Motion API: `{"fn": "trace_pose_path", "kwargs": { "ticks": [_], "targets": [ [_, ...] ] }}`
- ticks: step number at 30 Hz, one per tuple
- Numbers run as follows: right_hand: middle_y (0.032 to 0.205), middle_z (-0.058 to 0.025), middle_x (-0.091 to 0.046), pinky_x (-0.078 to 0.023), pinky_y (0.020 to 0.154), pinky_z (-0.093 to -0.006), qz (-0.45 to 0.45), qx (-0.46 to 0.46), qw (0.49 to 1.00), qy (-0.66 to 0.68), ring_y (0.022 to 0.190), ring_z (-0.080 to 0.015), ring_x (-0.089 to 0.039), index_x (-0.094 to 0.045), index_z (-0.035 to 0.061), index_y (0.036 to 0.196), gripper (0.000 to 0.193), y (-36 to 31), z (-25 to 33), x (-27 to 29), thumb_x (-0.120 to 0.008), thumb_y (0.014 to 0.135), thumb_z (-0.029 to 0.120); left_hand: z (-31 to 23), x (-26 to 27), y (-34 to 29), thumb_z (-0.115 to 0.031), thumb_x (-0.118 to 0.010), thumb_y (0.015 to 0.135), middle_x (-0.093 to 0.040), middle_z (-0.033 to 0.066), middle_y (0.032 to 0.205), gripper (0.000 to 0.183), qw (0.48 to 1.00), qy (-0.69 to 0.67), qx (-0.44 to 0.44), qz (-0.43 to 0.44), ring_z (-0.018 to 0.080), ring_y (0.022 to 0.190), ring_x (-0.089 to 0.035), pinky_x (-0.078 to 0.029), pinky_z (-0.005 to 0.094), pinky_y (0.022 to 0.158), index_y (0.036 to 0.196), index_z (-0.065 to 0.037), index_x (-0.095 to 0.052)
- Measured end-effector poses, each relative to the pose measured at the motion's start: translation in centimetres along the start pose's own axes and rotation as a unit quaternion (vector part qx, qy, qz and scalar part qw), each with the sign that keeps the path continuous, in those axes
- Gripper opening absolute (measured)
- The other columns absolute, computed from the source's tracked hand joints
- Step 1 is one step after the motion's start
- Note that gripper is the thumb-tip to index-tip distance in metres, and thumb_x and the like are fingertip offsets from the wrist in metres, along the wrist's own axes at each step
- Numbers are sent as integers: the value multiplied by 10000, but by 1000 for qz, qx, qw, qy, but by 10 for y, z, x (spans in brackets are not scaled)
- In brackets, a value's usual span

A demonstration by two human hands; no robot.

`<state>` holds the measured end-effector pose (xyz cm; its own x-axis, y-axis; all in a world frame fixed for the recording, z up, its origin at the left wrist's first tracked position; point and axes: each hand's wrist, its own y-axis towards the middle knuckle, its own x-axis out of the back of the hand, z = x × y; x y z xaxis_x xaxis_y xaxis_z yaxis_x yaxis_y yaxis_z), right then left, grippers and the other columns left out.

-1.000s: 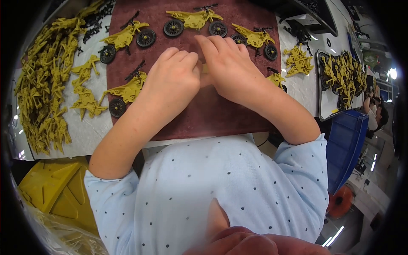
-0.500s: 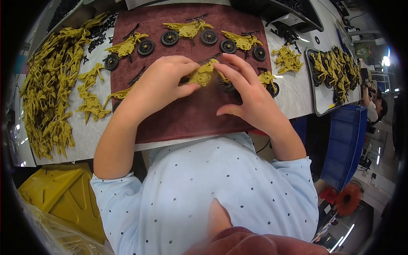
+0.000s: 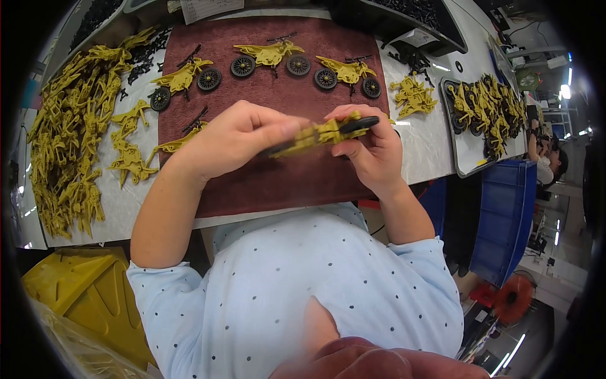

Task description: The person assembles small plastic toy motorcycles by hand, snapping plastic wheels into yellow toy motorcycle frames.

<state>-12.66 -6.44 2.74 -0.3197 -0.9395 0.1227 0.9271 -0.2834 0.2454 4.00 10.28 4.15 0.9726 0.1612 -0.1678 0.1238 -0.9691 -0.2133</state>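
Observation:
Above the dark red cloth (image 3: 252, 186), a yellow toy motorcycle (image 3: 325, 134) with a black wheel is held between my hands, tilted and partly blurred. My right hand (image 3: 374, 151) grips its wheel end between thumb and fingers. The fingers of my left hand (image 3: 246, 139) close on the other end, and part of the toy is hidden behind them. Farther back on the cloth lie three wheeled toy motorcycles, at the left (image 3: 183, 77), the middle (image 3: 270, 55) and the right (image 3: 347, 71). A yellow body with a black handlebar (image 3: 183, 140) lies beside my left forearm.
A large heap of yellow parts (image 3: 69, 145) covers the table's left side. A few yellow bodies (image 3: 413, 95) lie right of the cloth, near a tray (image 3: 467, 169) of toy motorcycles. Black bins (image 3: 404, 25) line the back. Below stand a blue crate (image 3: 505, 215) and yellow bin (image 3: 95, 303).
My right hand has closed on the toy, whose wheel end now shows. The toy has been turned and tilted between my hands. The whole view has shifted slightly.

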Motion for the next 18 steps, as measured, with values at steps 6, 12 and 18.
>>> {"fn": "trace_pose_path", "kwargs": {
  "ticks": [6,12,18],
  "targets": [
    [1014,-88,-641,-526,776,-277,-87,92,986,-109,929,-173,-623,-580,30,1038,403,-1,-5,-2,-795,698,48,3,-25,0,-117,-798,683,-663,120,1055,449,905,289,-261,-173,255,968,-632,-474,338,886,1100,-26,-662],
    [999,-89,-648,-516,790,-307,-87,173,972,-132,933,-217,-627,-588,33,1042,473,-2,-3,-6,-825,632,37,11,-26,2,-135,-821,633,-680,63,895,423,794,411,-391,-218,204,836,-649,-425,336,754,1021,-37,-683],
    [981,-93,-652,-503,825,-327,-54,109,990,-65,931,-247,-622,-604,33,1047,486,-3,-1,-10,-816,611,0,9,-29,0,-91,-805,642,-677,50,845,385,776,412,-429,-208,205,797,-652,-354,332,702,1002,-33,-681]
  ]
}}
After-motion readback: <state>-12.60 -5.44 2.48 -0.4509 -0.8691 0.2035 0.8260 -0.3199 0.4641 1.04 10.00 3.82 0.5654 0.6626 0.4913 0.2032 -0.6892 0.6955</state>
